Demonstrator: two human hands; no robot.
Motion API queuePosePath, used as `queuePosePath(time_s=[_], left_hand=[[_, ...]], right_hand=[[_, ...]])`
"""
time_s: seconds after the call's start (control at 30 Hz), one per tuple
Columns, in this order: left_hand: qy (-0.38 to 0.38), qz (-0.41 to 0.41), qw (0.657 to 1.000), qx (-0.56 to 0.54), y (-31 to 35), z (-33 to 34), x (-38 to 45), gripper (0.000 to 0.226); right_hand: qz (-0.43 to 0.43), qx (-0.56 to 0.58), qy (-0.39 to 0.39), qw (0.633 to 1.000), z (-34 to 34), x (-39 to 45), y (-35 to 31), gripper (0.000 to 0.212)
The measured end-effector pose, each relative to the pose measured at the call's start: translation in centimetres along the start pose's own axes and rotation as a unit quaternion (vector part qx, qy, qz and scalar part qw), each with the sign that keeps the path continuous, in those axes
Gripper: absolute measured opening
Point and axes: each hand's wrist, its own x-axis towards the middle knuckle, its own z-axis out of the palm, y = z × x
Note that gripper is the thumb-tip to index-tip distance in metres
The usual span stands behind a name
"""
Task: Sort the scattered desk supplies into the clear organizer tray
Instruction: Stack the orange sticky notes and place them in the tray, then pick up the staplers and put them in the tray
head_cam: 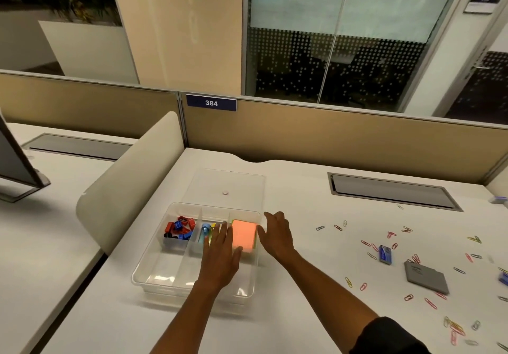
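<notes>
Orange sticky notes (243, 236) in the clear organizer tray (154, 279) are flanked by the left hand (221, 254) and right hand (276, 234), both held flat with fingers straight, nothing grasped.

We have one view only, taken from a wide-angle camera worn on the person's head. It looks forward and down across the white desk (288, 326), close enough that both forearms run in from the near edge. The clear tray (154, 276) sits near and slightly left of centre; the partition (343, 139) crosses the far side, with glass walls beyond. Straight lines bow toward the frame edges. No second view shares the scene.
</notes>
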Motion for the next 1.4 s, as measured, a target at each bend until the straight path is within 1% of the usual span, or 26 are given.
queuePosePath(time_s=[0.07,0.13,0.27,0.5,0.77,0.9,1.03,1.13,1.3,1.4], left_hand=[[-0.010,0.008,1.000,0.010,0.8,0.3,0.6,0.098],[-0.015,0.018,1.000,0.012,1.7,0.7,1.1,0.100],[-0.036,0.052,0.998,0.015,4.8,1.4,1.7,0.103],[-0.078,0.152,0.985,-0.021,11.7,3.8,2.6,0.102],[-0.131,0.221,0.967,0.008,20.2,6.8,2.4,0.108],[-0.157,0.250,0.955,0.015,25.3,9.0,2.4,0.096],[-0.174,0.281,0.944,0.013,31.0,11.5,2.4,0.098],[-0.185,0.294,0.938,0.002,35.1,13.8,2.5,0.109],[-0.213,0.302,0.929,0.013,41.9,17.9,3.0,0.106],[-0.233,0.290,0.928,0.013,45.8,20.1,3.5,0.087]], right_hand=[[-0.009,-0.033,0.023,0.999,-0.6,-0.4,1.5,0.053],[-0.013,-0.068,0.035,0.997,-1.4,-0.8,3.1,0.059],[0.011,-0.126,0.026,0.992,-3.2,-2.1,6.9,0.067],[0.118,-0.140,0.037,0.982,-6.7,-5.5,15.3,0.077],[0.229,-0.148,0.069,0.960,-10.7,-10.2,25.0,0.081],[0.278,-0.126,0.084,0.949,-13.1,-12.6,29.8,0.083],[0.310,-0.113,0.088,0.940,-15.4,-14.4,35.2,0.083],[0.328,-0.111,0.086,0.934,-17.2,-14.7,39.4,0.083],[0.336,-0.102,0.090,0.932,-20.4,-14.2,46.5,0.081],[0.338,-0.090,0.099,0.932,-22.3,-13.4,50.5,0.079]])
